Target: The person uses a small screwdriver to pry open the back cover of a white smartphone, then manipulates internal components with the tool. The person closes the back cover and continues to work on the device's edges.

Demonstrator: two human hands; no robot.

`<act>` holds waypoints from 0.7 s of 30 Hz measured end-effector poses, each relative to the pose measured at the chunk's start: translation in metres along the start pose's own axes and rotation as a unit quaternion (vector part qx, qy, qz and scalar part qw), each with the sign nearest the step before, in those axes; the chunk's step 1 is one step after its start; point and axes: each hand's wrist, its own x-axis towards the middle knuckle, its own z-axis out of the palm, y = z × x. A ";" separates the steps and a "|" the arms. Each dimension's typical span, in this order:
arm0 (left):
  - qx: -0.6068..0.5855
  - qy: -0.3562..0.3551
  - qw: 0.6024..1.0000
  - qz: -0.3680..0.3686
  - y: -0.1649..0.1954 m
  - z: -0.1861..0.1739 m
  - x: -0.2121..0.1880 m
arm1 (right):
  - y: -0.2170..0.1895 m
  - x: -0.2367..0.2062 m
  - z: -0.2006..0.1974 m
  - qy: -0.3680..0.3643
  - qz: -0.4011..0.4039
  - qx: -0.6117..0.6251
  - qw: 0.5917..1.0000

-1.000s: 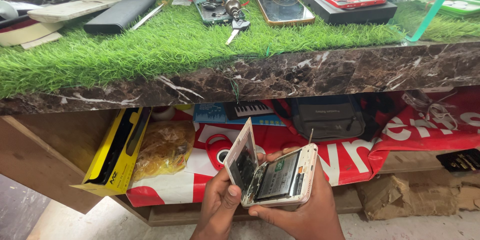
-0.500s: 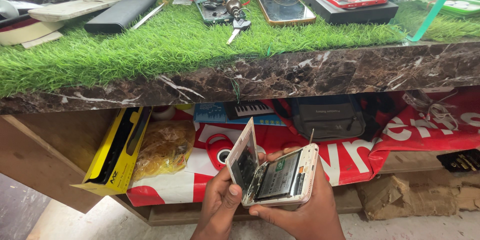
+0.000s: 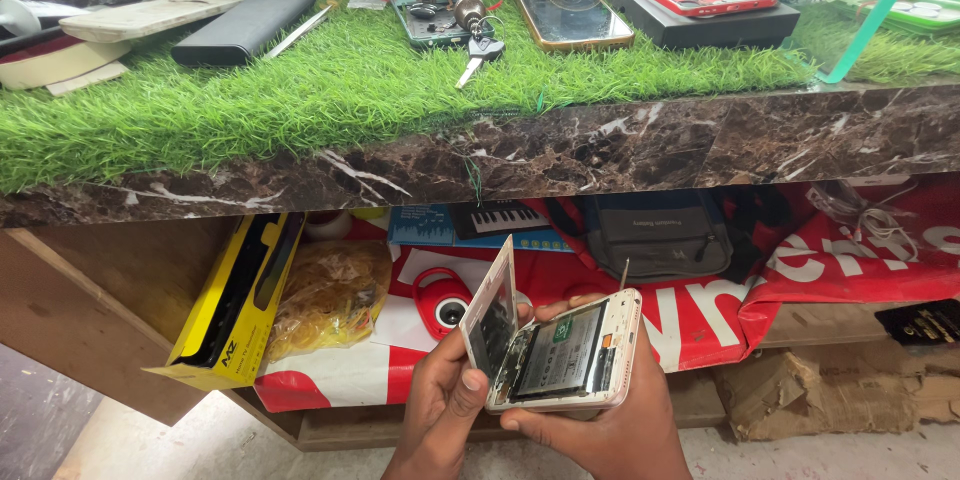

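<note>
**Opened phone held below the worktop, screen panel hinged up**

Both hands work low, beneath the marble edge of the worktop (image 3: pixel 620 145) and in front of the shelf (image 3: pixel 120 290) under it. The right hand (image 3: pixel 610 420) cradles the white phone body (image 3: pixel 570 355) from below, its grip closed around the lower edge, the battery and inner parts facing up. The left hand (image 3: pixel 445 410) has its grip clenched on the screen panel (image 3: pixel 492 315), which stands nearly upright from the body's left side, thumb pressed near the hinge line.

The risk, as I judge it, lies at that joint: the panel appears tied to the body along one side, and swinging it wider could strain or tear whatever thin cable links them. The phone is also held in mid-air over the floor, so a slackened grip could drop it. A thin metal tool (image 3: pixel 624 275) pokes up behind the body; whether fingers hold it cannot be told.
</note>
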 end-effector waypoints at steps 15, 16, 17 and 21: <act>-0.008 -0.004 1.000 0.008 0.004 0.001 0.000 | 0.003 -0.001 -0.002 -0.007 0.008 -0.049 0.999; -0.008 -0.005 1.000 0.008 0.004 0.000 -0.001 | 0.003 -0.001 -0.001 -0.010 0.004 -0.047 0.999; -0.008 -0.006 1.000 0.009 0.005 0.000 -0.001 | 0.004 -0.001 -0.002 -0.011 0.003 -0.055 0.998; -0.016 -0.015 1.000 0.015 0.005 -0.001 0.000 | 0.006 -0.001 -0.002 -0.012 0.010 -0.037 0.999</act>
